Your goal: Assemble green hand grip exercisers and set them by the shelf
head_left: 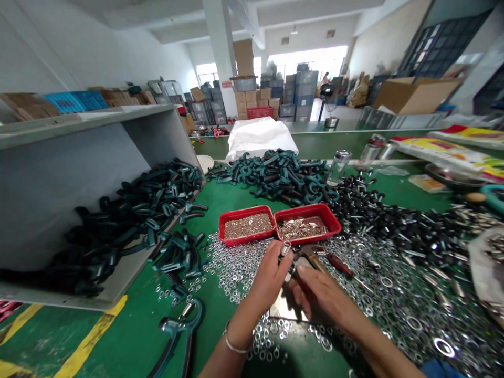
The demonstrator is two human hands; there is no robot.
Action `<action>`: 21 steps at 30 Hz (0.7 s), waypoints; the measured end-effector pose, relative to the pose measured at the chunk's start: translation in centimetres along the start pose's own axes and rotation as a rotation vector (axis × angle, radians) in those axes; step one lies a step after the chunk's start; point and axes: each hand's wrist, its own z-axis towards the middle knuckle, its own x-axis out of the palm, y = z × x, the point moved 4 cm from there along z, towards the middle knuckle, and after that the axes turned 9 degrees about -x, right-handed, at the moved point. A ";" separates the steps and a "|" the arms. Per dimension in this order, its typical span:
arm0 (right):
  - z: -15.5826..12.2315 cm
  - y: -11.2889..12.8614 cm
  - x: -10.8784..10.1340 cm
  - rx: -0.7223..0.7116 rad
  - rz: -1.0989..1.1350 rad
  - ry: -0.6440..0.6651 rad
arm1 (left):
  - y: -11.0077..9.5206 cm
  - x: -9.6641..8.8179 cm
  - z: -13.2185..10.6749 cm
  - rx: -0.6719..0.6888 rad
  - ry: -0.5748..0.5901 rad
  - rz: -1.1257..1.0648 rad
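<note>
My left hand (268, 275), with a bracelet on its wrist, is closed, its thumb and fingertips pinching a small metal coil spring (286, 248). Beside it my right hand (317, 289) has its fingers curled over a metal plate (281, 308); what they hold is mostly hidden. Just beyond the hands lies a hammer (315, 258), and to its right a red-handled screwdriver (342, 265). Two red trays stand side by side, the left one (224, 241) with tiny metal parts, the right one (334, 226) with small pins.
At front left lies a teal, black-gripped hand tool (173, 325) with a spring. A grey bin (118, 299) holds teal parts; more are in a pile (275, 176) behind the trays. Loose washers (236, 268), black-headed bolts (374, 210) and a glass jar (338, 168) occupy the green table.
</note>
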 end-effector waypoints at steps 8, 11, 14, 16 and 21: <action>0.1 0.6 0.2 -0.122 0.077 -0.220 | 0.2 -0.2 -0.3 -0.051 -0.094 0.047; -0.2 0.2 -0.1 -0.012 0.057 -0.061 | 0.7 0.1 -0.3 -0.068 0.002 0.143; -1.2 -0.3 -2.7 -0.105 -0.346 -0.087 | 1.1 2.0 -0.5 -0.017 0.225 0.348; -2.3 -1.2 -4.7 -0.163 -0.574 -0.139 | 1.3 3.7 -0.8 0.086 0.310 0.520; -4.4 -3.8 -7.9 -0.153 -0.958 -0.258 | 0.2 5.3 -0.4 0.277 0.270 0.660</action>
